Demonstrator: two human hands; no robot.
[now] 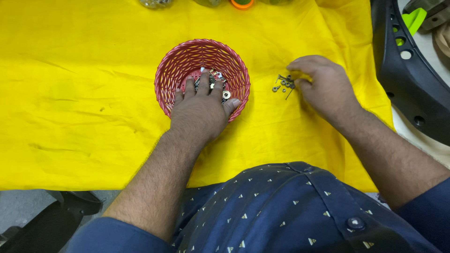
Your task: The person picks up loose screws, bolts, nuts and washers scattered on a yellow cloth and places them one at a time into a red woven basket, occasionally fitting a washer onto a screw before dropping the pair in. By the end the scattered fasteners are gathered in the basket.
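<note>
A yellow cloth [70, 93] covers the counter. At centre stands 1 red woven basket [202, 75] holding mixed metal hardware [218, 82]: washers, nuts and screws. The left hand [201, 110] reaches over the near rim, fingers [205, 82] spread flat on the hardware; its grip is released, nothing enclosed. To the right, a small pile of screws and nuts [283, 85] lies on the cloth. The right hand [323, 86] rests just beside it, fingertips touching the pile; whether its grip encloses a part cannot be determined. A black plastic panel [408, 70] lies at far right.
</note>
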